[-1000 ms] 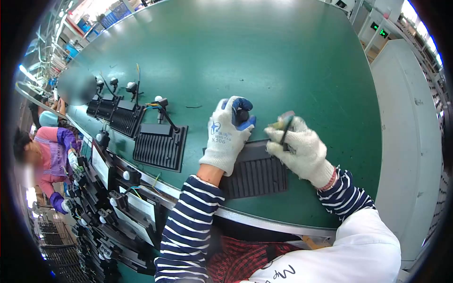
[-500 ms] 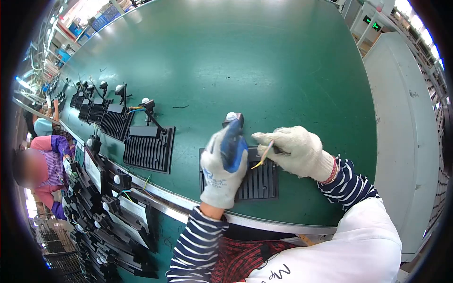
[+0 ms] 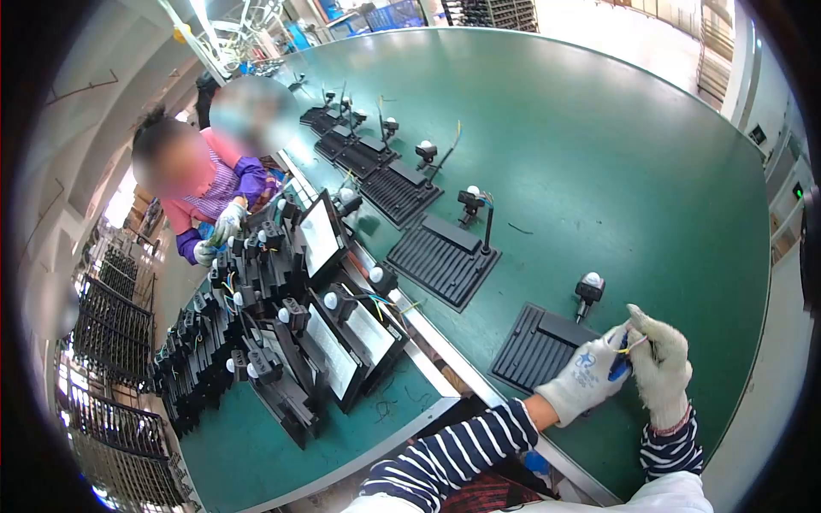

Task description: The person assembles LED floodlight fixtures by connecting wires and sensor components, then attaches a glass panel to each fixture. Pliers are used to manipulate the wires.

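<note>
Nearest, at lower right: left hand point(image 3: 586, 376) and right hand point(image 3: 663, 368), both gloved, fingertips meeting over the far corner of a ribbed black floodlight housing point(image 3: 539, 346). Pinching thin yellow and blue wires point(image 3: 631, 346) between them. Right thumb and forefinger closed on the strands, left fingers curled shut round the same bundle; hard to tell how deep inside the left grip. Housing lying back-up on the green conveyor belt point(image 3: 616, 154), near its front edge, with a white-domed sensor point(image 3: 590, 286) standing just beyond it.

Judging by the line: farther along the belt, a row of similar housings point(image 3: 445, 256), sensors and leads fitted, lying untouched. On this one, wires loose and in the fingers, so wiring apparently unfinished. More lamps point(image 3: 342, 342) stacked on the side table point(image 3: 248, 445), near a co-worker's gloved hand point(image 3: 224, 224).

Against half a second ago, swung well left and up. Hands and housing shifted from centre to the lower right, left hand lifted off the ribs and brought to the wires.
</note>
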`<state>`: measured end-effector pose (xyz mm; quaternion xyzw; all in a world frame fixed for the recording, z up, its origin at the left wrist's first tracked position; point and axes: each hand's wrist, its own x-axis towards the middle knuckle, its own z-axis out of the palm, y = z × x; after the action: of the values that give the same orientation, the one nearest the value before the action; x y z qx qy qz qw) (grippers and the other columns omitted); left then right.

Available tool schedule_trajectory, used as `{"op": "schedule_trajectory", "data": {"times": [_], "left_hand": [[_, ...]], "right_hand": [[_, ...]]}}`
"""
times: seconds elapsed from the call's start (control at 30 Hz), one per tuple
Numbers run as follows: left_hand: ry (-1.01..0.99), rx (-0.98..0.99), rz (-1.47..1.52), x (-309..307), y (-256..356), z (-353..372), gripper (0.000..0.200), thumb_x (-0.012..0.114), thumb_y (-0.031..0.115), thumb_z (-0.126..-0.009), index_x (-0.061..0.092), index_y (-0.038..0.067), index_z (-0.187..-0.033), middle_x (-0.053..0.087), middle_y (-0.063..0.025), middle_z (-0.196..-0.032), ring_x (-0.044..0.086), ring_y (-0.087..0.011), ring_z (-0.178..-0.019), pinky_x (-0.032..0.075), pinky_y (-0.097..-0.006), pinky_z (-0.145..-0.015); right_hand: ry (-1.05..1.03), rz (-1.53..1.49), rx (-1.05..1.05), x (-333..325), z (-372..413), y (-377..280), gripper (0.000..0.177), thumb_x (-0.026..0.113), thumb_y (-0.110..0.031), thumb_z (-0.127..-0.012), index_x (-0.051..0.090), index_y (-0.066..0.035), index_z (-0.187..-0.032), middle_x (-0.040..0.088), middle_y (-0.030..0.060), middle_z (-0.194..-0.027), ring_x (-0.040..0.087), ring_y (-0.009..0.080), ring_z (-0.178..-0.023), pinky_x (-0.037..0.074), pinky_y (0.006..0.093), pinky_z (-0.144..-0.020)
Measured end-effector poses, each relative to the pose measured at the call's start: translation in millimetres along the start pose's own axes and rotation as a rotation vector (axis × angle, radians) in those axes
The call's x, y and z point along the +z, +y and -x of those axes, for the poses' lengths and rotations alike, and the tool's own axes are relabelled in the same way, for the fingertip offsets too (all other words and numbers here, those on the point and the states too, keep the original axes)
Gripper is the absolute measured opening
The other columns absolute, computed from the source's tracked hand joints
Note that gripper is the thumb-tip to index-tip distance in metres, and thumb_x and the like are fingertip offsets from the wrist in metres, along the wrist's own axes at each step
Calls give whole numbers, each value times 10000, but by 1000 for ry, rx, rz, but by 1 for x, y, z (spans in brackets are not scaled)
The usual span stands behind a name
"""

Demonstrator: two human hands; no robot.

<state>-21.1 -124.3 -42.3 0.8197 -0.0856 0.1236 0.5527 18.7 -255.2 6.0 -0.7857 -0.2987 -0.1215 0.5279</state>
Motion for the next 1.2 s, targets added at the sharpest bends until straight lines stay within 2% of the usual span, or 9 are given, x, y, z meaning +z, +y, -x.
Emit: {"op": "schedule_trajectory", "data": {"times": [0.23, 0.3, 0.47, 0.77, 0.87, 0.97, 1.0, 1.13, 1.2], "left_hand": [[8, 117, -38, 11, 5, 8, 420, 620, 1, -820, 509, -31, -1224, 604, -231, -1025, 619, -435, -908, 522, -474, -756], [68, 163, -19, 12, 4, 6, 395, 623, 5, -818, 516, -32, -1197, 599, -227, -1018, 613, -429, -940, 519, -477, -784], [4, 194, -269, 24, -10, 1, 265, 657, 107, -831, 521, 23, -1042, 584, -151, -931, 616, -343, -844, 491, -424, -724], [-70, 144, -477, 18, -4, 2, 314, 691, 165, -825, 558, 30, -1075, 602, -122, -934, 635, -275, -870, 496, -385, -736], [-80, 163, -467, 8, -1, 4, 320, 695, 179, -821, 569, 29, -1073, 608, -121, -933, 638, -278, -861, 500, -383, -741], [-44, 176, -354, 3, -6, 4, 323, 696, 159, -812, 567, 42, -1084, 614, -132, -916, 655, -309, -862, 511, -412, -747], [-31, 186, -241, -8, -5, 4, 313, 697, 145, -808, 566, 51, -1076, 639, -142, -948, 661, -326, -891, 518, -423, -764], [11, 87, 48, -30, -5, 3, 217, 670, 163, -879, 629, 41, -1054, 654, -201, -815, 663, -394, -778, 524, -435, -694], [-31, 114, 72, -48, -4, 2, 228, 678, 170, -872, 629, 32, -1047, 662, -206, -835, 667, -388, -792, 527, -427, -703]], "right_hand": [[26, -184, 352, -16, 9, -10, 200, 621, 48, -937, 721, -12, -1099, 719, 103, -969, 676, 117, -861, 547, 236, -754], [-102, -3, 406, -25, 2, -16, 154, 549, -110, -1030, 649, -3, -1079, 714, 108, -986, 621, 88, -770, 495, 216, -644], [175, -333, 517, -14, 16, 30, 271, 540, -243, -1048, 658, 1, -1031, 702, 88, -953, 556, 59, -732, 430, 200, -596], [210, -478, 547, -21, 10, 20, 299, 570, -292, -1032, 652, -5, -1029, 703, 85, -902, 368, 2, -483, 246, 170, -416], [278, -593, 562, -20, 14, 22, 317, 563, -295, -1036, 658, 8, -1045, 704, 81, -884, 375, -1, -485, 253, 167, -418], [132, -575, 511, -30, 14, 25, 327, 550, -283, -1043, 649, 24, -1093, 689, 65, -886, 384, -3, -496, 264, 162, -421], [210, -500, 470, -22, 13, 15, 334, 534, -253, -1052, 636, 34, -1188, 657, 46, -888, 415, -4, -537, 291, 163, -435], [-178, -172, 272, 10, 51, 6, 689, 804, -172, -804, 501, 46, -1383, 695, 115, -1061, 621, 133, -728, 519, 265, -657], [-328, -54, 515, 32, 63, -8, 794, 847, -101, -707, 468, 53, -1387, 683, 130, -1139, 654, 201, -972, 523, 315, -858]]}}
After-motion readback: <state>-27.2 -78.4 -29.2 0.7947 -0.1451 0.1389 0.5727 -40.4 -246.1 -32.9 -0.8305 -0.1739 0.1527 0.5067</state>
